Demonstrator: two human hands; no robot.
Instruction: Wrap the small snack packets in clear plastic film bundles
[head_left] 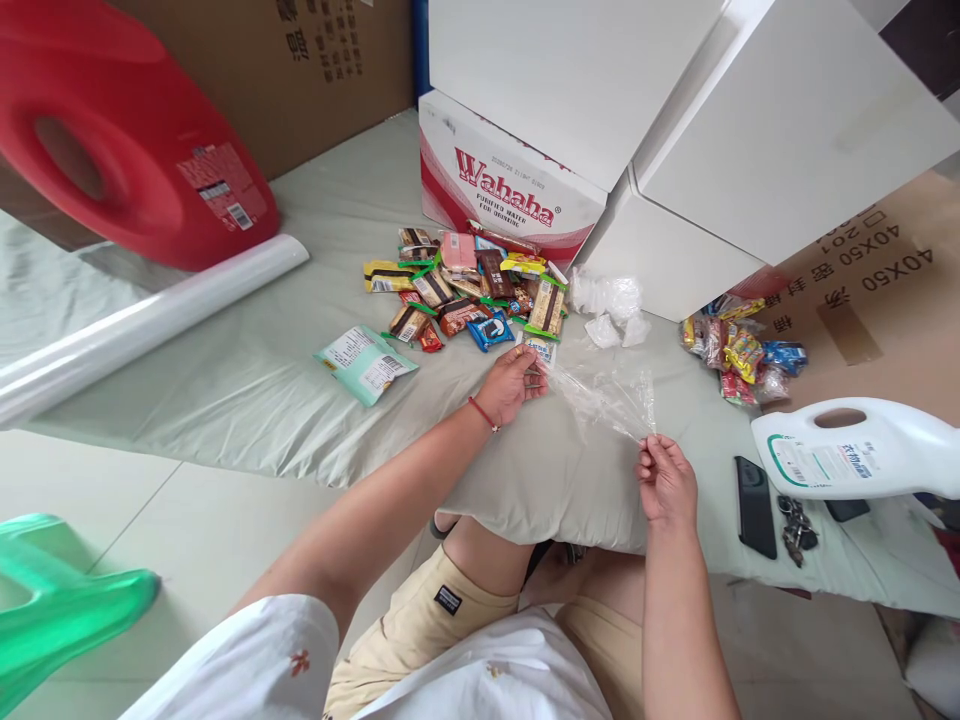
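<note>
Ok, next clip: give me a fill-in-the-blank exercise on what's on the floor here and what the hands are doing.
1. The left hand and the right hand hold a piece of ____ plastic film between them.
2. The carton behind the snack pile is printed with the word ____.
3. The jug lying beside the phone and the keys is ____ in colour.
Missing words: clear; Wahaha; white.

Bright, soft daylight all over. Shadows faint. Shine on plastic roll, small glints on clear film. Edges bent, stretched; red jug looks warped.
</note>
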